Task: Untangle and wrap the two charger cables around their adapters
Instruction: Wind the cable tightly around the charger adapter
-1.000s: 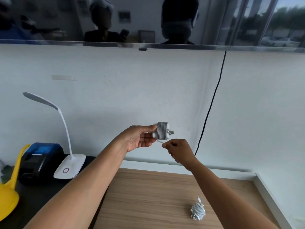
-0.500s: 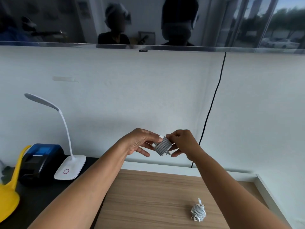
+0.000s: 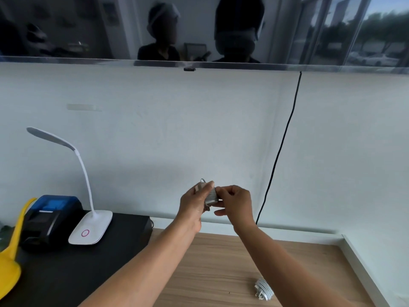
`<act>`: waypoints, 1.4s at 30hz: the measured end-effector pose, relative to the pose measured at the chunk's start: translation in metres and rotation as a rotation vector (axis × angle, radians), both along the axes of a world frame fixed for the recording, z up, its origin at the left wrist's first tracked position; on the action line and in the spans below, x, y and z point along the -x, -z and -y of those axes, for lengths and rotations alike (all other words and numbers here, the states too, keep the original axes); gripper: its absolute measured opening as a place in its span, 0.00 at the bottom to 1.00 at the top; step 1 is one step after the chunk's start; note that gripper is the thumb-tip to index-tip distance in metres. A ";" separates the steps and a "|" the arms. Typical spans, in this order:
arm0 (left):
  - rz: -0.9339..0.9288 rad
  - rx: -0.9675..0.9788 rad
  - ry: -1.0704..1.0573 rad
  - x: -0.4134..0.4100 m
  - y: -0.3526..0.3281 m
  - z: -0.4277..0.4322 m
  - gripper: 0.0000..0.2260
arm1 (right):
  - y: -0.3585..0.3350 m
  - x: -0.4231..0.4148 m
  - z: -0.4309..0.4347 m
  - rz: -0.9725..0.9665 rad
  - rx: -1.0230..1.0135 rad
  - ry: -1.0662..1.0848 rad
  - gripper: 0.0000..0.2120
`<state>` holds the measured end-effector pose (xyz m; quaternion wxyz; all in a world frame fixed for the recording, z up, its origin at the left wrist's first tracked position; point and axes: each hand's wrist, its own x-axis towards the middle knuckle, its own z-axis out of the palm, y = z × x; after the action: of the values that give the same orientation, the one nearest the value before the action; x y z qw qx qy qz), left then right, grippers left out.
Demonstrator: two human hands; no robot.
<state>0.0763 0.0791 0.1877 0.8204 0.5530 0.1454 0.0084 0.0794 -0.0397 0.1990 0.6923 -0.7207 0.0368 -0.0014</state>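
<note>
Both bare forearms extended forward, converging mid-air. Left hand raised, back toward camera, fingers curled closed in grip, thumb on top. Right hand just beside it, fingertips pinched together, wrist bent slightly inward.

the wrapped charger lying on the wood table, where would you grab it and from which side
Probably from straight above, pinching across the coiled middle of the wrapped charger. It lies flat and alone on the wooden table, so nothing blocks a top approach. The tight cable turns form a compact bundle, giving a firm grip. Avoid the small end poking out at its lower left, which could pull loose. The right hand is nearer.
</note>
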 end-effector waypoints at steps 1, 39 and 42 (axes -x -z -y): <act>0.008 0.000 0.024 0.001 0.001 0.000 0.11 | 0.002 0.000 0.000 0.014 0.007 0.014 0.07; 0.046 0.181 0.381 0.004 -0.011 -0.061 0.38 | -0.024 -0.013 0.032 0.072 -0.073 -0.348 0.06; 0.041 0.157 0.351 0.005 -0.013 -0.057 0.39 | -0.029 -0.009 0.030 0.123 -0.129 -0.354 0.06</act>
<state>0.0716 0.1364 0.2004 0.8526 0.5039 0.0301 -0.1351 0.0883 -0.0701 0.2283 0.7273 -0.6686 -0.1329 0.0790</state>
